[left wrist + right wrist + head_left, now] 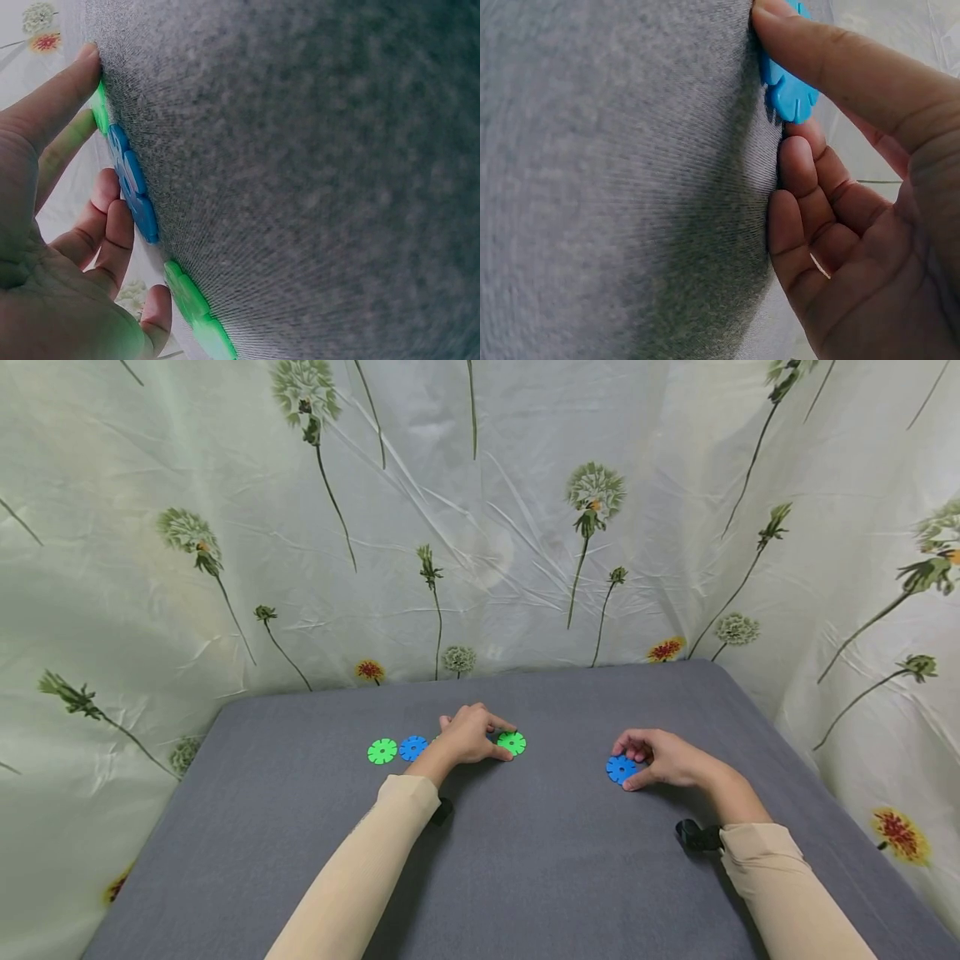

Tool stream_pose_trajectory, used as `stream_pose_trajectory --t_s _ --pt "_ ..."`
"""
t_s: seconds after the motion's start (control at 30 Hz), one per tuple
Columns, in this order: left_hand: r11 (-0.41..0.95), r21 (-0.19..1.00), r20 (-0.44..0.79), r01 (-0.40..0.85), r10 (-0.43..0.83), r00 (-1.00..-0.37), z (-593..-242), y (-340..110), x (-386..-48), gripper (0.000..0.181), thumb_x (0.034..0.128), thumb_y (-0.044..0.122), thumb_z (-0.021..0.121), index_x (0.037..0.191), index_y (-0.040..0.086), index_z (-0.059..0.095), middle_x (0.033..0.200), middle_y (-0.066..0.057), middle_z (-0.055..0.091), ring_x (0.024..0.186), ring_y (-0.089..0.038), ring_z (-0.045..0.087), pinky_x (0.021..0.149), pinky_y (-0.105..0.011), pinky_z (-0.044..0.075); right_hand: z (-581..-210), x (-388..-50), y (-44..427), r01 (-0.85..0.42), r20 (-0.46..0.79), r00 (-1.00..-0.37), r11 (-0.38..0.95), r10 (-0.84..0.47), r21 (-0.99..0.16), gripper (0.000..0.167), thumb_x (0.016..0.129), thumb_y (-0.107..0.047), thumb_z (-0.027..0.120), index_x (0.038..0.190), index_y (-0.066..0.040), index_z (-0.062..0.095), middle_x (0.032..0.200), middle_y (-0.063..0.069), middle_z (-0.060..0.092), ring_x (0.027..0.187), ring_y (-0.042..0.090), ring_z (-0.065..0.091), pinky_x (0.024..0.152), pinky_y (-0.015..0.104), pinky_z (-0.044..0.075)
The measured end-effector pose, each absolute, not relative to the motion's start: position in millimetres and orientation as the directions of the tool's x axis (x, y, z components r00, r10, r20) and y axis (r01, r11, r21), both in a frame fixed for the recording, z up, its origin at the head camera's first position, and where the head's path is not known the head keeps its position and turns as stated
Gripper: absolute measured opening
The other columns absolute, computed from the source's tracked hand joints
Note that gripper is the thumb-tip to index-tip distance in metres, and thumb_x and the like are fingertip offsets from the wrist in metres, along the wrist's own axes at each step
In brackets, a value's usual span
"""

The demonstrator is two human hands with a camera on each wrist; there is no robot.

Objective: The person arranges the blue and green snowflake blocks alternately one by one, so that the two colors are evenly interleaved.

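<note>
A green notched plastic disc [512, 743] lies flat on the grey cloth, pinched at its edges between the thumb and index finger of my left hand [463, 735]. In the left wrist view, a blue disc [133, 184] sits right beside it, near my curled fingers, with another green disc [196, 311] farther along. My right hand [663, 758] holds a blue notched disc [621, 769] between thumb and index finger, at the cloth. The right wrist view shows that blue disc [791, 94] partly behind the thumb, the other fingers curled against the cloth.
Left of my left hand, a green disc [382, 751] and a blue disc [413, 747] lie in line; the hand partly hides the row's middle. Grey cloth [555, 860] covers the table. A flower-printed curtain [510, 527] hangs behind it and at the sides.
</note>
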State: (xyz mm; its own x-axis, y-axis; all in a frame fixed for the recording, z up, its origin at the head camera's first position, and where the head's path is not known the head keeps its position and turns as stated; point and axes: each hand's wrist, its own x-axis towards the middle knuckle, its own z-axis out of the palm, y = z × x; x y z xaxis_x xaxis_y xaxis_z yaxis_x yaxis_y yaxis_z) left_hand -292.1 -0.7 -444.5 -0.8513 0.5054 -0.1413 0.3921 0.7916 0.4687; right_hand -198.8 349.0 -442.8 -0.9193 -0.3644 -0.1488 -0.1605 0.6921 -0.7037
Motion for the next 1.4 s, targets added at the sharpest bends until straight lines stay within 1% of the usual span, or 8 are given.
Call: stream_pose_trajectory --t_s 0.23,0.33,0.47,0.53,0.8,1.13,1.27,1.4 --pt "0.795 0.468 -0.14 0.386 0.498 -0.856 -446.4 0.4 -292.1 0.044 0.086 0.044 0.091 0.128 0.041 0.079 0.123 -0.002 0.065 0.112 -0.021 0.057 0.086 -0.047 0.021 -441.3 -196.3 349.4 -0.149 -0.15 -0.928 0.708 -0.341 -0.69 0.045 0.079 -0.014 0.096 0.111 -0.008 0.065 0.089 0.002 0.054 0.082 0.013 0.049 0.073 0.025 0.039" --pt "0.79 0.47 -0.14 0.395 0.508 -0.85 -447.1 2.2 -291.9 0.044 0.0864 0.044 0.091 0.129 0.041 0.079 0.124 -0.002 0.065 0.113 -0.021 0.058 0.085 -0.046 0.021 -441.1 -193.4 351.6 -0.149 -0.15 -0.926 0.701 -0.346 -0.697 0.048 0.08 -0.014 0.096 0.118 -0.005 0.067 0.091 0.003 0.056 0.083 0.014 0.05 0.073 0.025 0.04" --pt "0.787 0.469 -0.137 0.4 0.512 -0.848 -445.9 4.0 -291.2 0.044 0.0864 0.044 0.091 0.129 0.041 0.079 0.125 -0.002 0.065 0.113 -0.021 0.058 0.085 -0.046 0.021 -440.2 -191.0 353.8 -0.151 -0.149 -0.922 0.686 -0.358 -0.712 0.059 0.081 -0.014 0.095 0.131 -0.001 0.066 0.096 0.004 0.058 0.086 0.014 0.051 0.074 0.024 0.042" --pt "0.789 0.467 -0.135 0.399 0.51 -0.85 -445.2 4.1 -291.3 0.044 0.0862 0.044 0.091 0.128 0.041 0.079 0.125 -0.002 0.065 0.113 -0.021 0.059 0.085 -0.046 0.021 -439.0 -190.9 354.2 -0.155 -0.151 -0.917 0.678 -0.37 -0.719 0.062 0.081 -0.014 0.095 0.134 0.0 0.066 0.098 0.006 0.059 0.087 0.014 0.052 0.075 0.024 0.043" --pt "0.794 0.467 -0.141 0.39 0.502 -0.853 -444.3 2.0 -291.7 0.044 0.0864 0.043 0.091 0.128 0.042 0.079 0.125 -0.002 0.065 0.114 -0.021 0.058 0.085 -0.046 0.021 -434.8 -191.9 354.3 -0.142 -0.192 -0.897 0.672 -0.397 -0.726 0.057 0.084 -0.008 0.092 0.135 0.003 0.069 0.105 0.008 0.062 0.092 0.016 0.053 0.078 0.024 0.046" --pt "0.792 0.47 -0.144 0.39 0.504 -0.852 -444.7 0.1 -291.6 0.044 0.0863 0.043 0.091 0.129 0.041 0.079 0.125 -0.002 0.065 0.113 -0.021 0.058 0.085 -0.046 0.021 -435.7 -192.0 353.5 -0.154 -0.198 -0.891 0.682 -0.408 -0.715 0.057 0.085 -0.009 0.091 0.137 0.003 0.07 0.109 0.008 0.068 0.093 0.015 0.056 0.079 0.025 0.048" --pt "0.794 0.468 -0.144 0.389 0.503 -0.852 -445.3 -0.6 -292.1 0.044 0.0865 0.044 0.091 0.129 0.042 0.079 0.125 -0.002 0.065 0.113 -0.021 0.058 0.085 -0.046 0.021 -436.7 -192.2 352.9 -0.159 -0.185 -0.896 0.68 -0.404 -0.716 0.057 0.085 -0.011 0.091 0.137 0.003 0.071 0.105 0.006 0.068 0.091 0.011 0.053 0.077 0.023 0.046" --pt "0.794 0.468 -0.144 0.389 0.503 -0.852 -445.7 -1.1 -291.9 0.044 0.0867 0.044 0.091 0.129 0.042 0.079 0.124 -0.002 0.065 0.112 -0.021 0.058 0.085 -0.046 0.021 -439.1 -193.2 353.1 -0.15 -0.176 -0.908 0.687 -0.381 -0.711 0.056 0.085 -0.014 0.092 0.135 0.002 0.072 0.099 0.003 0.064 0.087 0.009 0.051 0.075 0.022 0.043"
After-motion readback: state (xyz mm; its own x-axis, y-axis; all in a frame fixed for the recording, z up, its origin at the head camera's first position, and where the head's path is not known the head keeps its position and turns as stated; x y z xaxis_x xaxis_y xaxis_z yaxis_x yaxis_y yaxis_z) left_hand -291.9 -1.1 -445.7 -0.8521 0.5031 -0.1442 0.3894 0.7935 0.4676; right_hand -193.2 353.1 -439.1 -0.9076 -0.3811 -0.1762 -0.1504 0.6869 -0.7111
